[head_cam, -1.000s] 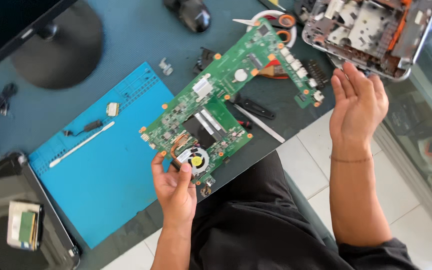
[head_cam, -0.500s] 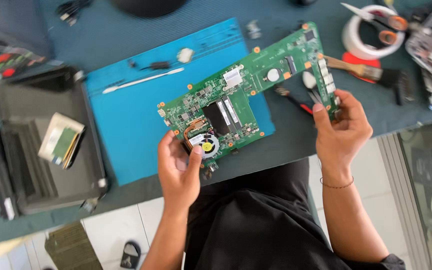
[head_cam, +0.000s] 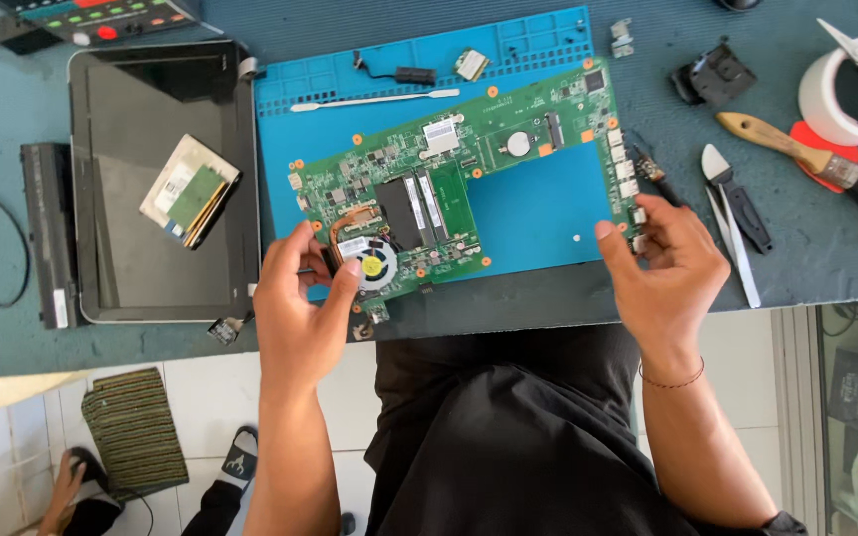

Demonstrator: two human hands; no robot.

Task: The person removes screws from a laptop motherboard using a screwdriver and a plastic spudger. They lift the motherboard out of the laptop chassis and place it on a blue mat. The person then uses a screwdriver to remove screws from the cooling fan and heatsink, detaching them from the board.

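Two hands are engaged on a green motherboard [head_cam: 469,194], which is held over a blue mat [head_cam: 538,213]. The left hand [head_cam: 300,303] is closed on its fan corner, the right hand [head_cam: 667,263] on its port edge. Tweezers [head_cam: 737,233] lie just right of the right fingers [head_cam: 608,233].

We see a green laptop motherboard [head_cam: 469,189] lying flat and slanted across the centre of the frame, its right end higher. A round fan with a yellow hub and a copper heat pipe sit at its lower left, two memory slots mid-board, a coin cell toward the upper right, and white connectors along its right edge.
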